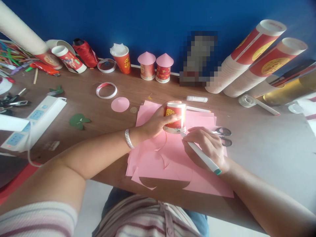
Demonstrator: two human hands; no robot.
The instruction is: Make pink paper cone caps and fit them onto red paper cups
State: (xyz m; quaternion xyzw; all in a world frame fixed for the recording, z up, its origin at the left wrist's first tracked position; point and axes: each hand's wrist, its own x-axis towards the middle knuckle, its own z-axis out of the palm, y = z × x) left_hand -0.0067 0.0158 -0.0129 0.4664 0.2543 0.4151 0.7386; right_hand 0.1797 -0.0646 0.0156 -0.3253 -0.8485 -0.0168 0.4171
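A red paper cup (174, 118) with a gold print is held by my left hand (156, 121), whose thumb presses along its side. My right hand (206, 143) is closed around a white marker pen with a green end (201, 154). The pen's tip meets the pale, patterned band at the cup's lower edge, near its right side; whether it touches is too small to tell. Beneath both hands lie stacked pink paper sheets (170, 176) with curved cut-outs. Black-handled scissors (225, 132) lie partly under the right side of my right hand.
Two small cups with pink cone tops (147, 67) stand by the blue wall. A pink paper cone (120, 104) and a cut cup ring (106, 90) lie at left, near a power strip (37, 120). Tall stacks of paper cups (247, 59) lean at the right. A glue stick (197, 99) lies behind.
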